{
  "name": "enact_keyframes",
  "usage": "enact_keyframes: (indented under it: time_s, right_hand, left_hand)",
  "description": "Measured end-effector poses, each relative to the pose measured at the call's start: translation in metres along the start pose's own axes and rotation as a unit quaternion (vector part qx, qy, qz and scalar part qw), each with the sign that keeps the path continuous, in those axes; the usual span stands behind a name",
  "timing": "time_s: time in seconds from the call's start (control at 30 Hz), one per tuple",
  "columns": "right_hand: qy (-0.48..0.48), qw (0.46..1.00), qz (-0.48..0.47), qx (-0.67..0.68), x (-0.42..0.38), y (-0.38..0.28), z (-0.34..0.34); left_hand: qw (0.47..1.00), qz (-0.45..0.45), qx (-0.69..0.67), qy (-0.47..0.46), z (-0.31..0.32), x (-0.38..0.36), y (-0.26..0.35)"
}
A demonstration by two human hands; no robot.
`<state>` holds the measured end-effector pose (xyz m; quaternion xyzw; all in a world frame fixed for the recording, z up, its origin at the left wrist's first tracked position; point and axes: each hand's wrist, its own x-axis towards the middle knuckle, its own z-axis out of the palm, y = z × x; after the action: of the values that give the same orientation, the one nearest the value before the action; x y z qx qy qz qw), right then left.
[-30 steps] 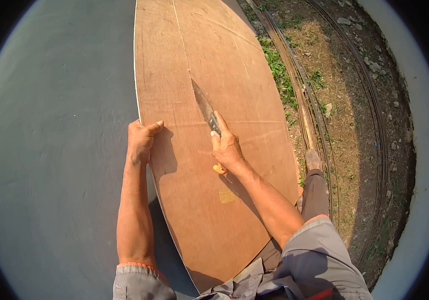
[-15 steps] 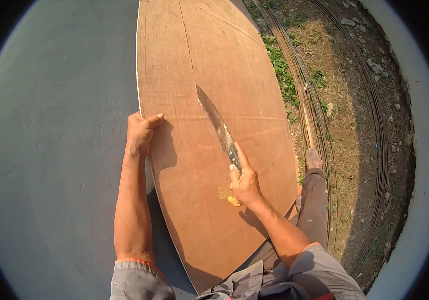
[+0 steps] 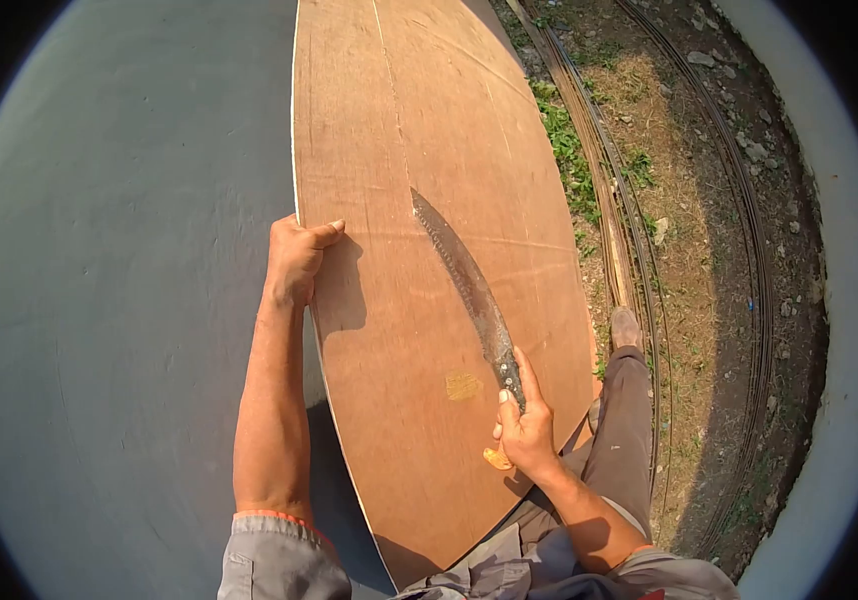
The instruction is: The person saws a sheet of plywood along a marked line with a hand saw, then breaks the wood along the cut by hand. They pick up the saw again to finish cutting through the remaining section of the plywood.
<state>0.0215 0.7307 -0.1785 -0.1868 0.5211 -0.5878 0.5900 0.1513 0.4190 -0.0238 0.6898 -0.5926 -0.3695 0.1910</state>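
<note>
A large reddish-brown plywood sheet [image 3: 429, 300] lies in front of me, with a thin cut line running from its far end to the saw tip. My right hand [image 3: 527, 428] is wrapped round the handle of a curved hand saw [image 3: 469, 280]. Its toothed blade slants up and left, and the tip meets the near end of the cut. A yellowish handle end shows below my fist. My left hand [image 3: 296, 255] grips the left edge of the sheet, thumb on top and fingers hidden underneath.
A smooth grey surface [image 3: 129, 300] extends along the left. To the right lie long thin rods [image 3: 614, 210] on dirt ground with green weeds [image 3: 567, 150] and stones. My shoe [image 3: 626, 327] rests beside the rods. A pale wall [image 3: 807, 450] curves along the far right.
My right hand has drawn the saw down and right, showing more of the blade. A yellowish mark on the plywood is now fully uncovered. The left hand keeps its grip.
</note>
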Motion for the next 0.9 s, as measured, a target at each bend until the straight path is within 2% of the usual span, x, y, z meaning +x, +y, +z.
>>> enact_keyframes:
  time_s: [0.1, 0.17, 0.27, 0.33, 0.4, 0.5, 0.6, 0.63, 0.7, 0.73, 0.8, 0.9]
  right_hand:
    - [-0.015, 0.999, -0.039, -0.018, 0.062, -0.003, 0.019]
    - [-0.047, 0.996, -0.011, -0.078, 0.134, -0.018, 0.048]
    - [-0.034, 0.996, -0.009, -0.085, 0.131, -0.008, 0.060]
    - [-0.011, 0.992, -0.084, -0.092, 0.064, 0.015, 0.031]
    - [-0.001, 0.998, -0.052, -0.044, 0.004, 0.010, -0.004]
    - [0.001, 0.997, -0.071, -0.035, 0.030, 0.010, 0.009]
    - [-0.034, 0.996, 0.008, -0.079, 0.134, -0.019, 0.057]
    - [-0.039, 0.996, 0.012, -0.075, 0.129, -0.011, 0.063]
    - [-0.009, 0.998, -0.062, -0.019, 0.105, 0.008, 0.061]
    - [-0.004, 0.994, -0.104, -0.028, 0.067, 0.027, 0.043]
    - [0.019, 0.995, -0.088, -0.036, -0.008, 0.020, 0.005]
    - [0.003, 0.992, -0.110, -0.064, 0.009, 0.017, 0.003]
  left_hand:
    - [1.000, 0.022, -0.006, -0.008, 0.004, 0.004, 0.000]
    - [1.000, 0.013, 0.003, 0.000, 0.001, 0.006, -0.003]
    - [1.000, -0.006, 0.000, -0.007, 0.001, 0.004, 0.000]
    - [1.000, -0.013, 0.005, -0.002, 0.002, -0.001, -0.001]
    - [1.000, -0.008, 0.001, 0.002, 0.003, 0.000, 0.005]
    - [1.000, 0.009, 0.010, 0.010, 0.003, 0.002, 0.002]
    - [1.000, 0.017, -0.013, 0.003, 0.006, 0.000, 0.000]
    - [1.000, 0.014, -0.008, 0.007, 0.001, 0.002, -0.002]
    - [1.000, 0.007, 0.011, 0.000, -0.001, 0.008, -0.006]
    - [1.000, 0.002, 0.007, 0.000, -0.001, 0.005, -0.008]
    - [1.000, 0.002, 0.003, -0.011, 0.000, 0.005, -0.003]
    - [1.000, 0.019, -0.009, -0.005, 0.002, 0.007, -0.007]
